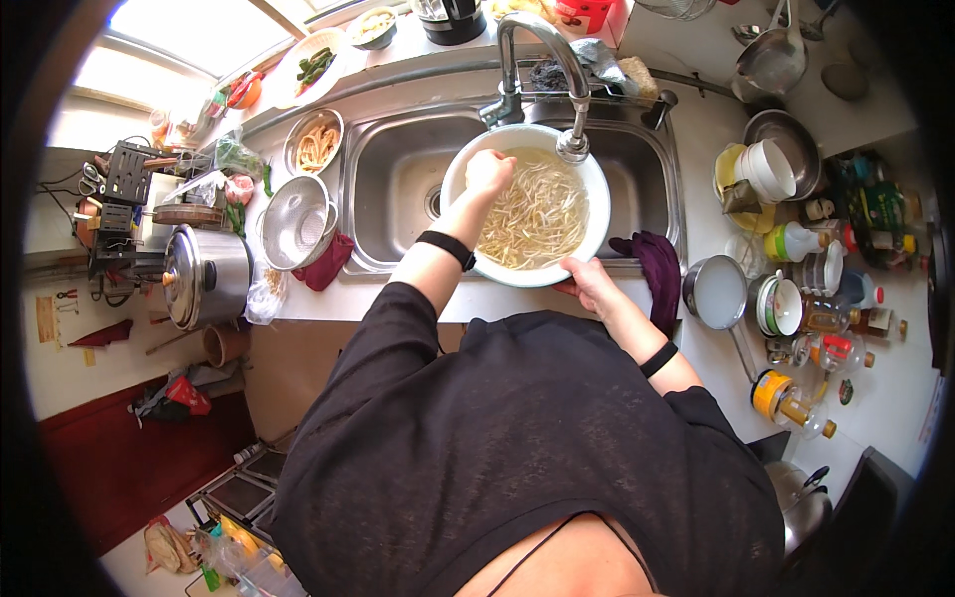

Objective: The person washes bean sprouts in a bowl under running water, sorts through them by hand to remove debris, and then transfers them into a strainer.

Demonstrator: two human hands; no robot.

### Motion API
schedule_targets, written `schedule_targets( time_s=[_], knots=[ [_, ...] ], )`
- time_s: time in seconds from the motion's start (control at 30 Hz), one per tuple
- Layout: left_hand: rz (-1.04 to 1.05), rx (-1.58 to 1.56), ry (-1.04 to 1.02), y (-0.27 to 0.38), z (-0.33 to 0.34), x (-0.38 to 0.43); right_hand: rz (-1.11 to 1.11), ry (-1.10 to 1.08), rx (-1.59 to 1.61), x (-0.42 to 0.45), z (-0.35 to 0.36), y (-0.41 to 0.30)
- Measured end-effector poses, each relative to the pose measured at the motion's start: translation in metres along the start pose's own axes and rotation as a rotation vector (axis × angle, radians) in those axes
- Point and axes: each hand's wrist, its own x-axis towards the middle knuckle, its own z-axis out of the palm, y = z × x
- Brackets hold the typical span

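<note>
A pale round basin (599,224) of water with many bean sprouts (541,213) rests over the divider of the double stainless sink. My left hand (490,173) is above the basin's left side, its fingers curled in. No object shows in it, though the inside of the fist is hidden. At the near right rim, my right hand (587,283) grips the basin, thumb on the edge and fingers beneath. The chrome faucet (543,30) arches over the basin, and its spout head (573,143) hangs just inside the far right rim.
The left sink bowl (395,179) lies beside the basin. Left on the counter are a metal colander (295,224), a bowl of pale strips (317,145) and a large lidded pot (216,272). A purple cloth (656,276) drapes over the right sink edge, near a saucepan (716,291).
</note>
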Motion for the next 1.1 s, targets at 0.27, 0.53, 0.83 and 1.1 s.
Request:
schedule_targets(
  time_s=[0.27, 0.53, 0.83, 1.1],
  knots=[
    [-0.216, -0.397, -0.044, -0.01, 0.029, 0.021, -0.025, 0.014, -0.025, 0.002, 0.005, 0.015],
    [-0.199, -1.068, -0.388, -0.006, -0.013, -0.006, 0.011, -0.029, -0.028, 0.008, 0.0, 0.016],
    [-0.101, -1.053, -0.388, -0.005, -0.059, -0.032, 0.007, -0.02, -0.01, 0.009, 0.0, -0.002],
    [-0.069, -0.759, -0.229, -0.02, -0.085, -0.044, -0.003, -0.007, -0.018, 0.008, 0.003, -0.01]
  ],
)
